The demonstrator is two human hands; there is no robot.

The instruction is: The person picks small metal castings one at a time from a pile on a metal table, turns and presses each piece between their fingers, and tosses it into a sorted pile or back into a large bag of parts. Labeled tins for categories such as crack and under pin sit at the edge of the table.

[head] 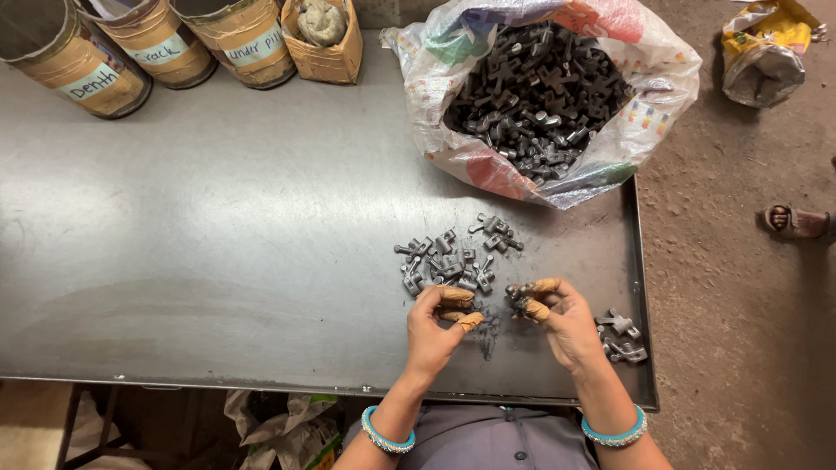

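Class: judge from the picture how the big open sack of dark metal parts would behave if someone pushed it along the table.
The sack is probably heavy, since it is heaped with metal parts. Its thin crumpled wall would likely buckle and drag rather than slide.

You've got soft, even daylight here, moderately bright. Broad dull sheen across the metal table (218,226), strongest at its left side, no hard glare. Shadows faint and short under the hands. Focus sharp centre-frame; slight wide-angle bending at the edges.
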